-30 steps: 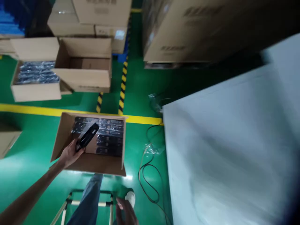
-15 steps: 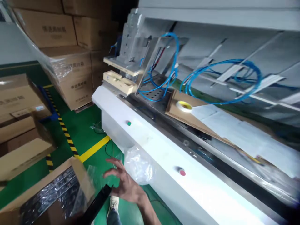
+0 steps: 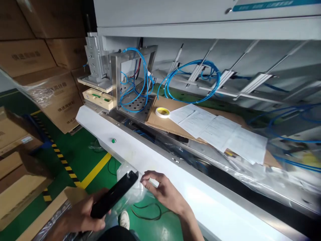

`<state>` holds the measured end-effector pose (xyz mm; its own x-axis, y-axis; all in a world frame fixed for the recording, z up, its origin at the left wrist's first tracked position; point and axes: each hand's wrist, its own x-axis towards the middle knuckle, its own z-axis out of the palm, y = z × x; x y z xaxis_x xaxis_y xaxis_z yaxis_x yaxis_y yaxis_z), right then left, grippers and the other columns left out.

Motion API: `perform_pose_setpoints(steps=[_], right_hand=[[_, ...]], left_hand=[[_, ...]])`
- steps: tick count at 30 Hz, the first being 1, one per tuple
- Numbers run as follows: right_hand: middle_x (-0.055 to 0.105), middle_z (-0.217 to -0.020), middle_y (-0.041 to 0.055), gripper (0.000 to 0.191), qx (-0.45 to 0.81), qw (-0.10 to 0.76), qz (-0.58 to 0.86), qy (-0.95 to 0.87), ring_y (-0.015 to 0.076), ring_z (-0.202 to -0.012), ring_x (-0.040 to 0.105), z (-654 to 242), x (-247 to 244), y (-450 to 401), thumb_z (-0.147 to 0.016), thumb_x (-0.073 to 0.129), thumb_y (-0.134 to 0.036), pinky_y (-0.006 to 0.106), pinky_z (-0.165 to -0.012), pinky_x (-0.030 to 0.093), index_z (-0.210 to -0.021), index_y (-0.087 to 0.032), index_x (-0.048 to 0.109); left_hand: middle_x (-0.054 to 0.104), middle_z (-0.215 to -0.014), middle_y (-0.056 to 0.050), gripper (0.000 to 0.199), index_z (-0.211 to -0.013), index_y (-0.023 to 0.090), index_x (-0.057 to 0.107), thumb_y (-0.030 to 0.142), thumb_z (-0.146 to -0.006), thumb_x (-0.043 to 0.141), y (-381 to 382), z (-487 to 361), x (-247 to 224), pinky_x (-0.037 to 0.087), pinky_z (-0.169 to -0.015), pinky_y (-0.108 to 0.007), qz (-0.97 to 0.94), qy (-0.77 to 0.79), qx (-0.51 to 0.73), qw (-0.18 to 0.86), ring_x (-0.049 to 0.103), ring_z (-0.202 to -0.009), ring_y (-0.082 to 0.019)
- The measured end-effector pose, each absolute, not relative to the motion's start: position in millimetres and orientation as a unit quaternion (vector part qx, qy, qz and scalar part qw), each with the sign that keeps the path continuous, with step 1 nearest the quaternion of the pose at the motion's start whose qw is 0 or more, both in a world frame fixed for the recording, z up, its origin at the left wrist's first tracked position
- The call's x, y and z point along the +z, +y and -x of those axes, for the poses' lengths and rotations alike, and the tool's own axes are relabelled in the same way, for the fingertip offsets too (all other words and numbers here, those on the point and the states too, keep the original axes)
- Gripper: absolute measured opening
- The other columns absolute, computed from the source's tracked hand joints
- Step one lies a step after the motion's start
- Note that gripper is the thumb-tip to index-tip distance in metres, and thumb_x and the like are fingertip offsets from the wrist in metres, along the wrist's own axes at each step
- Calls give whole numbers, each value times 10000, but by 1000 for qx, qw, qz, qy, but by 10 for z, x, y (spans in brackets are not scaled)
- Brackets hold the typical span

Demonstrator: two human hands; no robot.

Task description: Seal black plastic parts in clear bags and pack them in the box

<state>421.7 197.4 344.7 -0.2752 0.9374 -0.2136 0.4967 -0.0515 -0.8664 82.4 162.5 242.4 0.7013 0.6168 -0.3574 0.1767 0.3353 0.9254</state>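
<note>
My left hand [image 3: 84,214] is wrapped round a long, narrow black plastic part [image 3: 115,194]. The part is tilted, with its notched far end up and to the right. Just beyond that end is my right hand [image 3: 164,190], its thumb and index fingertips brought together in a pinch. Whether anything small sits between those tips I cannot make out. A clear plastic bag [image 3: 129,189] hangs behind the black part, against the front of the white machine [image 3: 140,154].
Below left stands an open carton [image 3: 50,211] with plastic-wrapped pieces. Stacked cartons [image 3: 57,90] rise behind. On the machine lie a tape roll [image 3: 162,112], paper sheets [image 3: 215,129], cardboard and coiled blue hoses [image 3: 193,100]. A green button [image 3: 113,141] marks its front edge. Black cable [image 3: 150,219] lies on the floor.
The view has swung to the right. The black part and my left hand have come up into fuller view. My right hand's spread fingers have drawn together near the part's end.
</note>
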Motion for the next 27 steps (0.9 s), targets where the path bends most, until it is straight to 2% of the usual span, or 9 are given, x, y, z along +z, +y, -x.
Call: perform_pose_setpoints(steps=[3, 6, 9, 12, 15, 18, 21, 24, 27], right_hand=[[702, -857, 37, 494, 477, 266, 581, -603, 156, -812, 639, -4269, 3438, 2094, -910, 543, -675, 338, -746, 499, -918, -206, 697], [582, -771, -22, 518, 490, 308, 592, -561, 103, -666, 565, -4283, 3418, 2252, -913, 520, -697, 316, -679, 487, -976, -199, 647], [478, -675, -73, 554, 471, 360, 627, -505, 77, -554, 507, -4332, 3382, 2469, -884, 530, -741, 285, -560, 449, -1004, -205, 608], [383, -581, -110, 598, 427, 427, 669, -433, 68, -466, 436, -4410, 3337, 2725, -837, 554, -787, 264, -456, 393, -960, -203, 588], [379, -551, -114, 592, 378, 479, 710, -352, 57, -443, 402, -4473, 3285, 2957, -787, 617, -791, 254, -419, 388, -852, -205, 566], [377, -558, -117, 630, 343, 506, 742, -277, 55, -436, 389, -4526, 3195, 3090, -707, 684, -805, 253, -391, 371, -842, -196, 591], [448, -539, -95, 655, 288, 471, 798, -243, 76, -416, 433, -4588, 3069, 3095, -751, 642, -774, 266, -399, 358, -978, -161, 683], [528, -537, -62, 658, 224, 420, 848, -231, 90, -402, 436, -4632, 2949, 3044, -811, 591, -689, 294, -424, 387, -1142, -136, 723], [572, -560, -29, 651, 174, 402, 872, -217, 108, -445, 453, -4647, 2867, 3033, -835, 566, -630, 313, -460, 411, -1208, -122, 729]], left_hand=[[655, -1020, -22, 535, -1317, 283, 581, 372, -821, 758, 2020, -895, 2807, 494, -681, -278, -578, 355, 161, 717, 586, -825, -174], [656, -1233, -82, 660, -1457, 294, 540, 399, -841, 755, 2457, -979, 2912, 548, -755, -316, -577, 290, 177, 743, 638, -963, -220], [654, -1348, -139, 607, -1410, 243, 635, 443, -848, 745, 2959, -1055, 2795, 599, -753, -370, -525, 205, 210, 799, 701, -996, -279], [690, -1351, -164, 487, -1276, 193, 731, 425, -849, 726, 3532, -1085, 2689, 630, -780, -424, -485, 200, 238, 818, 739, -978, -314], [738, -1296, -149, 429, -1206, 181, 756, 361, -816, 754, 4133, -1064, 2728, 632, -890, -449, -497, 287, 254, 779, 750, -1025, -327], [778, -1193, -124, 410, -1138, 173, 750, 340, -764, 768, 4680, -1028, 2843, 633, -893, -441, -521, 353, 284, 724, 760, -982, -313], [785, -1154, -115, 420, -1113, 168, 722, 352, -738, 763, 5047, -1037, 2903, 631, -868, -440, -526, 380, 321, 689, 759, -985, -322], [774, -1202, -102, 427, -1160, 181, 709, 357, -773, 754, 5140, -1151, 2859, 583, -1010, -456, -540, 352, 316, 696, 730, -1125, -330], [768, -1233, -88, 394, -1166, 198, 709, 349, -802, 727, 5005, -1378, 2765, 507, -1111, -452, -553, 299, 248, 737, 688, -1212, -318]])
